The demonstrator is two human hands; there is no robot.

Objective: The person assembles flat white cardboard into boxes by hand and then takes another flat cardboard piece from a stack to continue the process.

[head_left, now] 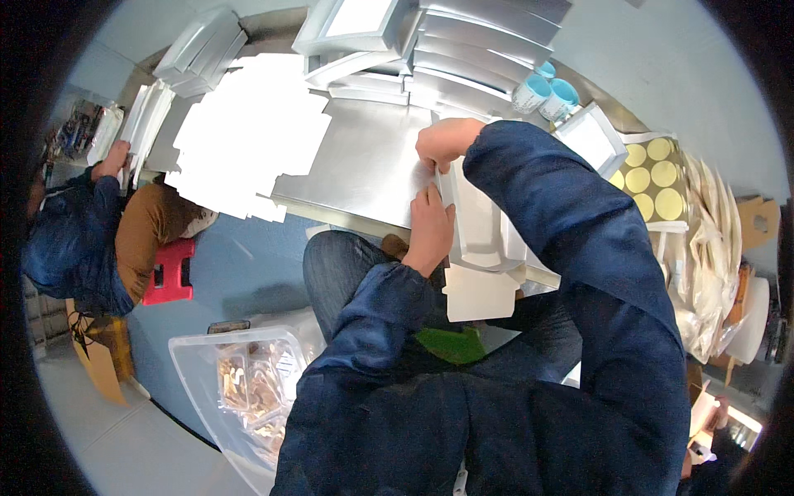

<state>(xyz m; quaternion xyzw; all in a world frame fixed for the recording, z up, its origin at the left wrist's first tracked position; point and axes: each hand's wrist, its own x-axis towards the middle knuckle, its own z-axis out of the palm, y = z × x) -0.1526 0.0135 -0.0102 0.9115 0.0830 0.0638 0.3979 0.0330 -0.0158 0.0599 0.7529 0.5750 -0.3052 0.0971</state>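
A white cardboard box (481,236), its inside showing pale grey, stands at the near edge of the metal table (364,153). One flap (480,295) hangs out over my lap. My left hand (431,227) lies along the box's left wall, with the fingertips closed at its upper edge. Farther up that same wall, my right hand (449,142) curls its fingers around the rim near the far corner. The two hands are close together, and the right forearm passes over the box's right part. The inner sides of both grips are partly hidden.
Left of the box, white flat sheets (252,136) overlap in a pile. Grey boxes (480,50) are stacked behind, beside blue-lidded cups (546,93) and round yellow stickers (664,175). A clear bin (186,364) of packets stands lower left. Another person (74,240) sits near a red stool (171,271).
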